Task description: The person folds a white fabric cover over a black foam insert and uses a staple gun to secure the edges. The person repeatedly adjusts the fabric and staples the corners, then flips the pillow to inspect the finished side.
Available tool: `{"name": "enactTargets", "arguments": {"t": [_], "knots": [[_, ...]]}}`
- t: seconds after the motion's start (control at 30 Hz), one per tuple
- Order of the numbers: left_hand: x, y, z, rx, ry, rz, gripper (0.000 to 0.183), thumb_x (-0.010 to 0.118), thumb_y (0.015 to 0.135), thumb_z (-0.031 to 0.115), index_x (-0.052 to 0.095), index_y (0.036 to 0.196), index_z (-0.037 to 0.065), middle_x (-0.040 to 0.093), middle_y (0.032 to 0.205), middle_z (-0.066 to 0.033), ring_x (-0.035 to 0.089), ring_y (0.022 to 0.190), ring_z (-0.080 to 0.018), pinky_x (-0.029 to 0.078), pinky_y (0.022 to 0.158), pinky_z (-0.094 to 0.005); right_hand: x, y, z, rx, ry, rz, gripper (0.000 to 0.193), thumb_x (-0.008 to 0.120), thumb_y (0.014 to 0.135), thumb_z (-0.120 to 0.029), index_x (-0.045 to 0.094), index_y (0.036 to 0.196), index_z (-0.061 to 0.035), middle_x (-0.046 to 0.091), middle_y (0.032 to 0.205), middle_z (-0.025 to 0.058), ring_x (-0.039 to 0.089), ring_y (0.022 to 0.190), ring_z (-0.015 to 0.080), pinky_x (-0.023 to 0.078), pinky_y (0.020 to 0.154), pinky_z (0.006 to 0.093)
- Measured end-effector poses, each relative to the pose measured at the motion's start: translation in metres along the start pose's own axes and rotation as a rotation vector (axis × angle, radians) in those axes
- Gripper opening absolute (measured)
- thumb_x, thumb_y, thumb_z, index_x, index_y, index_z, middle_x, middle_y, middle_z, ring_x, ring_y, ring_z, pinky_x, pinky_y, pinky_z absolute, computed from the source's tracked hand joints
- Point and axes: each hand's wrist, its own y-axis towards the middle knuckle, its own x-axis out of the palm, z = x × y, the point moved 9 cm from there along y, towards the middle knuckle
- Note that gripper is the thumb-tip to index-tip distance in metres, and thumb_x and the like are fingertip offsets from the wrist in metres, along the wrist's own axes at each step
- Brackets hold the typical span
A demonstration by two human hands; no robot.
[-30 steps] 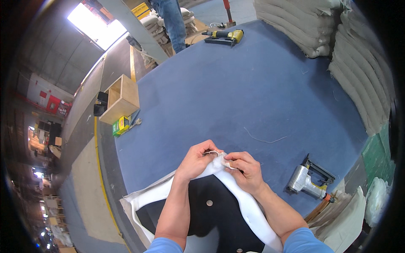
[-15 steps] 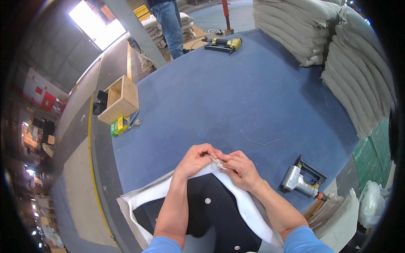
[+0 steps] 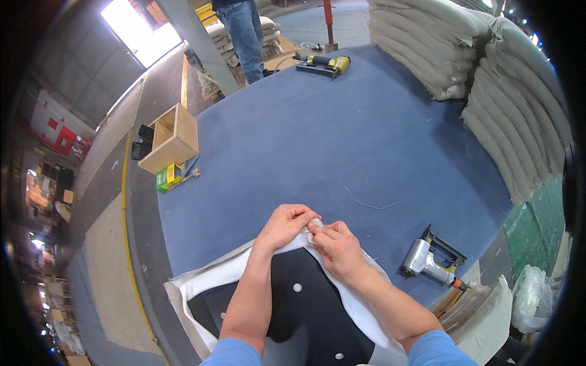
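A black panel (image 3: pixel 299 323) with round holes lies before me, bordered by white padding (image 3: pixel 213 284) and beige fabric (image 3: pixel 176 300). At its far corner both hands meet over the bunched fabric. My left hand (image 3: pixel 282 228) pinches that fabric between thumb and fingers. Close against it, my right hand (image 3: pixel 339 251) is closed on the same fold, fingers curled. The fingertips partly hide the fold. Right of the panel, a silver staple gun (image 3: pixel 420 257) lies on its side on the blue table (image 3: pixel 293 146), its hose running off the near edge.
A yellow-and-black staple gun (image 3: pixel 337 64) rests at the table's far edge. Stacked beige cushions (image 3: pixel 421 43) stand far right. On the left are a wooden box (image 3: pixel 185 134) and a green-yellow carton (image 3: pixel 168 177). Beyond the table stands a person in jeans (image 3: pixel 243 39). A plastic bag (image 3: pixel 530 299) hangs lower right.
My right hand has shifted slightly left and its fingers have curled tighter over the corner fabric. The left hand keeps its pinch, thumb nearer the fold. The whole view has shifted slightly.
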Motion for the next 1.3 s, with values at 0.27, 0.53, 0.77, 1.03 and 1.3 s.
{"name": "enactTargets", "arguments": {"t": [0.27, 0.53, 0.77, 1.03, 1.3], "knots": [[0.009, 0.004, -0.001, -0.020, 0.052, -0.057, 0.027, 0.067, 0.101, 0.023, 0.079, 0.107, 0.000, 0.078, 0.100, -0.0067, 0.067, 0.096, -0.0117, 0.053, 0.087, -0.0292, 0.007, -0.007, -0.019, -0.001, -0.215, 0.052, 0.013, 0.070, 0.083, -0.007, 0.066, 0.094, -0.0036, 0.070, 0.130, 0.0124, 0.064, 0.107, 0.0358, 0.051, 0.095, 0.0474], [0.009, 0.007, -0.006, -0.006, -0.063, -0.110, 0.025, 0.072, 0.098, 0.022, 0.076, 0.108, 0.000, 0.074, 0.102, -0.0056, 0.064, 0.095, -0.0119, 0.052, 0.087, -0.0301, 0.023, -0.018, -0.039, 0.097, -0.366, -0.045, 0.025, 0.070, 0.092, -0.019, 0.069, 0.109, -0.0005, 0.066, 0.131, 0.0226, 0.057, 0.131, 0.0446, 0.041, 0.112, 0.0619], [0.008, -0.005, 0.007, 0.090, 0.085, -0.161, 0.026, 0.071, 0.099, 0.022, 0.074, 0.115, 0.001, 0.074, 0.120, -0.0085, 0.065, 0.114, -0.0179, 0.048, 0.103, -0.0342, -0.167, -0.109, 0.021, 0.390, -0.318, 0.130, 0.028, 0.072, 0.084, 0.001, 0.063, 0.110, -0.0028, 0.065, 0.122, 0.0203, 0.062, 0.116, 0.0423, 0.051, 0.097, 0.0500], [0.006, -0.010, 0.005, 0.045, 0.100, -0.203, 0.031, 0.070, 0.100, 0.026, 0.072, 0.122, 0.005, 0.073, 0.124, -0.0091, 0.064, 0.119, -0.0204, 0.046, 0.106, -0.0359, -0.171, -0.181, 0.081, 0.572, -0.595, -0.119, 0.034, 0.068, 0.074, 0.007, 0.050, 0.100, -0.0030, 0.054, 0.095, 0.0193, 0.056, 0.098, 0.0448, 0.046, 0.085, 0.0522], [0.000, -0.011, 0.002, 0.086, 0.169, -0.174, 0.036, 0.070, 0.099, 0.029, 0.071, 0.126, 0.006, 0.074, 0.121, -0.0114, 0.066, 0.116, -0.0235, 0.048, 0.104, -0.0372, -0.173, -0.053, 0.069, 0.737, 0.051, -0.346, 0.061, 0.085, 0.079, -0.002, 0.061, 0.135, -0.0051, 0.070, 0.125, 0.0121, 0.068, 0.114, 0.0236, 0.053, 0.100, 0.0408]]}}
